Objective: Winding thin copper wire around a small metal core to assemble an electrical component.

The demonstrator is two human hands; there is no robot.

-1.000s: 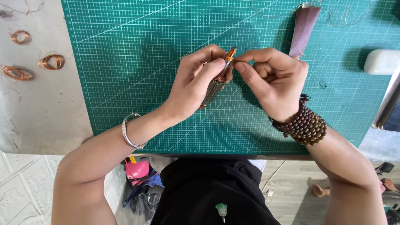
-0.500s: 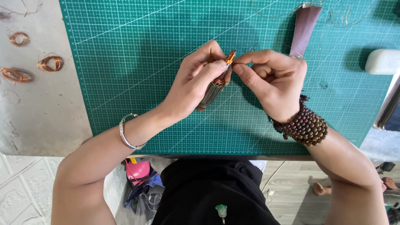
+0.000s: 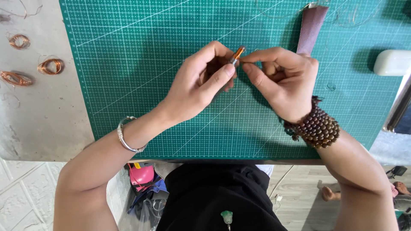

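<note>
Seen from the head camera, a person's two hands meet over a green cutting mat (image 3: 141, 51) printed with a white grid. The left hand (image 3: 201, 85) is closed around a small copper-wrapped piece (image 3: 236, 54), thumb pressed along its side and fingers curled behind it, so that only its orange tip and a bit of grey metal show above the fingertips. The right hand (image 3: 280, 79) is closed too, its forefinger and thumb pinched together right at that tip; whether they grip the piece itself or a fine wire running from it cannot be told. The piece is held above the mat, near the middle of the frame, between the two hands. A silver bangle (image 3: 127, 136) circles the left wrist and a stack of brown bead bracelets (image 3: 317, 127) the right. Just beyond the right hand, a strip of dark sandpaper (image 3: 311, 23) lies on the mat. Three coils of copper wire (image 3: 50, 66) rest on the grey tabletop (image 3: 43, 119) to the left of the mat, well apart from the hands. A white rounded case (image 3: 391, 63) sits at the mat's right edge
</note>
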